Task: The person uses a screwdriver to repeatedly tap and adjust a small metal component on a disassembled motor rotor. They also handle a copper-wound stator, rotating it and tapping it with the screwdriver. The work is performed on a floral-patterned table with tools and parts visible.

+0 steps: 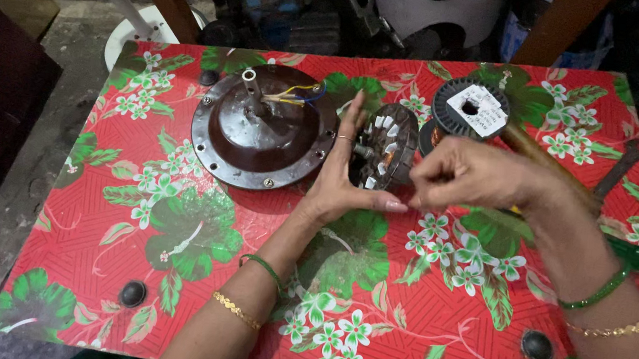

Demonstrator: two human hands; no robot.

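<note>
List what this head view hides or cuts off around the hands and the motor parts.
- Motor core: its left side is hidden behind the left hand.
- Anything pinched in the right hand: too small to tell, fingers curl over it.
- Wire spool: lower edge hidden by the right hand.
- Both arms: cut off by the bottom edge.

Left hand (pixel 339 176) against probable stator (pixel 383 157)
</note>
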